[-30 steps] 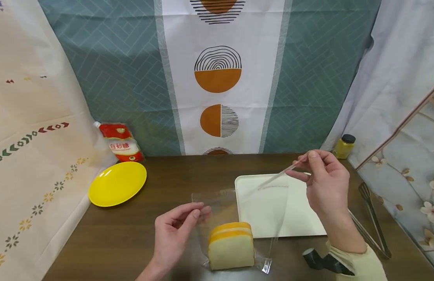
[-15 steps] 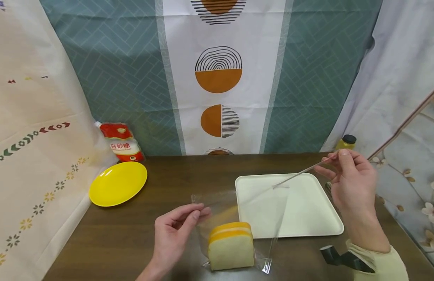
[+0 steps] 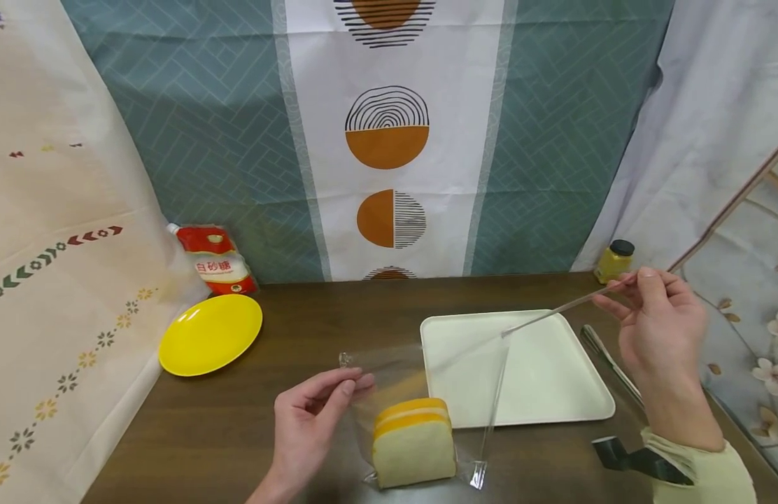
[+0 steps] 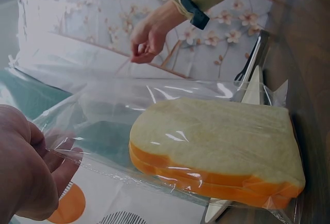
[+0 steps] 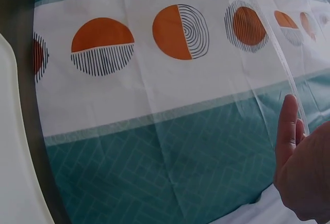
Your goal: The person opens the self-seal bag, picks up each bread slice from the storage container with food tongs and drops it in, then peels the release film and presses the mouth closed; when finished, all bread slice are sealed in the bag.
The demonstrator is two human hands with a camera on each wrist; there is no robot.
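Observation:
A clear plastic bag (image 3: 395,381) stands upright on the table with sliced bread (image 3: 414,451) inside, orange along the crust. My left hand (image 3: 313,413) pinches the bag's upper left edge between thumb and fingers. In the left wrist view the bread (image 4: 216,141) shows plainly through the film. Off to the right, my right hand (image 3: 662,336) pinches the end of a thin clear strip (image 3: 553,311). The strip runs taut down to the bag's top right corner. In the right wrist view this strip (image 5: 273,48) stretches away from the fingers.
Behind the bag lies a white tray (image 3: 578,392). A metal utensil (image 3: 616,367) is partly hidden by the right arm. At the back stand a yellow jar (image 3: 614,262) with a black lid and a red-and-white sugar pouch (image 3: 215,259). The yellow plate (image 3: 210,336) is at left.
My right hand has moved rightward, drawing the strip farther out from the bag's top edge. The left hand and the bread have stayed nearly in place.

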